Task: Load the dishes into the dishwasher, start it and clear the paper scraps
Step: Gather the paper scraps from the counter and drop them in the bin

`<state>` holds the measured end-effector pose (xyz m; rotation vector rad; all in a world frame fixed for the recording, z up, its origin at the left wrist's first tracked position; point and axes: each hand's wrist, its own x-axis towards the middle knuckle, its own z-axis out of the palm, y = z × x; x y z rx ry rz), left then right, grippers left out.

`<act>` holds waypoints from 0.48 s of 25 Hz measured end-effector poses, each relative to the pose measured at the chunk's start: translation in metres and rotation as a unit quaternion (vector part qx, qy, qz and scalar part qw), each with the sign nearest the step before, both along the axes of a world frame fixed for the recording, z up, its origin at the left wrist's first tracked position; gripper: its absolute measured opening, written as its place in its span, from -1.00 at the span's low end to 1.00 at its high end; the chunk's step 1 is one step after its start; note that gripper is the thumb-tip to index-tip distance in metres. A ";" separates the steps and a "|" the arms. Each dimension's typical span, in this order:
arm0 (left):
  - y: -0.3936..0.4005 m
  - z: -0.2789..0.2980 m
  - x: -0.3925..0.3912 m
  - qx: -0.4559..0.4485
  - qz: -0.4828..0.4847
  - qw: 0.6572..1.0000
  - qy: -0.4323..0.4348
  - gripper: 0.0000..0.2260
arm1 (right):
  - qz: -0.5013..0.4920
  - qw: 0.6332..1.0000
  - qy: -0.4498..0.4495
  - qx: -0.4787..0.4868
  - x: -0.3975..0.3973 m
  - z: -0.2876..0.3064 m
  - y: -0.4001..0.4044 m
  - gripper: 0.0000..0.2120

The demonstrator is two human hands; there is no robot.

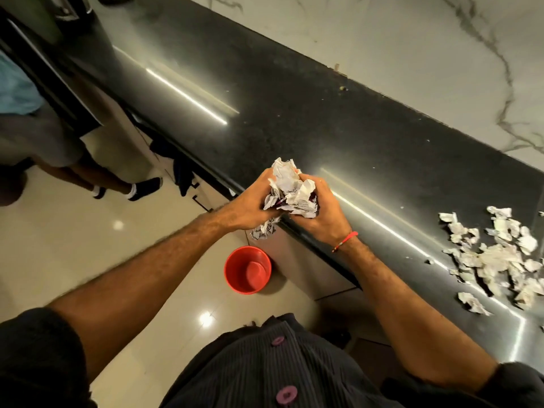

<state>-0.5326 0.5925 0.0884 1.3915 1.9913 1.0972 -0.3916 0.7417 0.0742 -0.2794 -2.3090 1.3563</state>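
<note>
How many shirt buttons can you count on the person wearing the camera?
2: one button high on the dark shirt, one button lower, near the bottom edge. Others may be out of view.

The paper wad (290, 191) I grip in both hands is crumpled and matt. Below it, the dark stone counter (294, 107) shines glossy; the red bucket (248, 270) looks smooth plastic; my shirt (294, 372) is ribbed cloth.

Both hands (291, 207) together — fingers curled.
</note>
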 end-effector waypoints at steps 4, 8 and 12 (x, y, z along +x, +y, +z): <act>-0.062 -0.006 -0.012 -0.003 0.022 1.000 -0.002 -0.35 | 0.036 0.999 0.001 -0.016 -0.019 -0.004 -0.058 -0.34; -0.105 -0.030 -0.012 -0.017 0.052 0.998 -0.025 -0.36 | 0.054 0.998 -0.027 -0.025 -0.029 -0.026 -0.093 -0.31; -0.131 -0.058 -0.006 -0.043 0.115 0.991 -0.063 -0.34 | 0.089 0.991 -0.092 -0.041 -0.038 -0.062 -0.110 -0.32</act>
